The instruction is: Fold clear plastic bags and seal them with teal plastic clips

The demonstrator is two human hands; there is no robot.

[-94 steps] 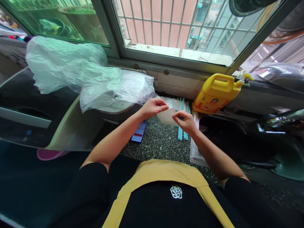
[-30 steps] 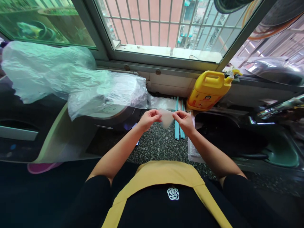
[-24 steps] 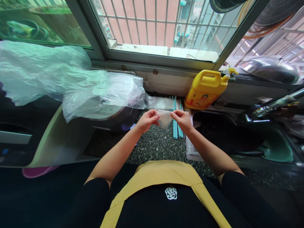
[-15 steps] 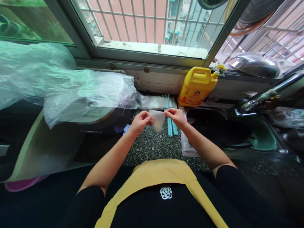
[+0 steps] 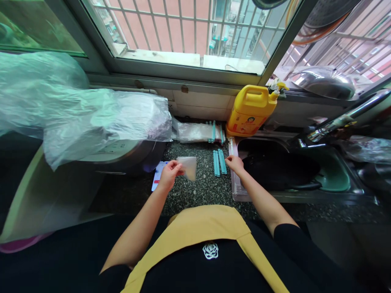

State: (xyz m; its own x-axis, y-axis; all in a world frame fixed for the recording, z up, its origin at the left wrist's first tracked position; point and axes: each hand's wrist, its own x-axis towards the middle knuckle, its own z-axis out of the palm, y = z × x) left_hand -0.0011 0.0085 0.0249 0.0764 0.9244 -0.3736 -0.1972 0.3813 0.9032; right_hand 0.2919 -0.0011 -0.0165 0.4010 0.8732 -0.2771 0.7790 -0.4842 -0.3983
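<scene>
Your left hand (image 5: 169, 173) is now pinching the small clear plastic bag (image 5: 188, 167) alone above the speckled counter (image 5: 198, 191). Your right hand (image 5: 234, 163) has let go, fingers loose, reaching the teal sticks (image 5: 219, 161) just beside it.

I see a small clear plastic bag (image 5: 188, 167), roughly square and slightly cloudy, hanging upright above the speckled countertop (image 5: 201, 191). My left hand (image 5: 169, 174) pinches its upper left corner, so it dangles flat, facing me. Just right of the bag, a bundle of slim teal sticks (image 5: 219, 161) lies on the countertop, lined up side by side and pointing away from me. My right hand (image 5: 234, 163) rests just beside the sticks' right edge, fingers curled.
</scene>
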